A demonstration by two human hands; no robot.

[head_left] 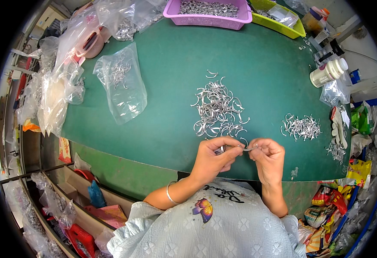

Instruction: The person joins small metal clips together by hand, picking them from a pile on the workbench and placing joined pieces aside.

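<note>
Both hands are clenched on small silver metal pieces right at the near edge of the tabletop (167, 77), close to the person's chest. The left hand (214, 155) pinches what looks like a curved metal clip (221, 149) between thumb and fingers, and the right hand (266, 154) holds a slimmer silver piece (248, 148) by its tip, the two parts meeting in the gap between the hands. They are too small for me to say whether they are already joined or only touching.

I'd judge the step in hand to be fitting one piece to the other, so the next move would call for a steady pinch and a fine line-up of the ends, not force.

Just beyond the knuckles lies the big loose heap of curved clips (217, 109), within easy reach. Off to the right sits a smaller, neater pile (301, 127), well apart from the heap. Further out on the green surface, to the left, lies a clear plastic bag (121, 86) with a few clips in it. At the far edge stand a pink basket (207, 19) filled with more silver parts and a yellow-green basket (278, 25) beside it, and a white bottle (328, 72) lies on its side at the right rim
</note>
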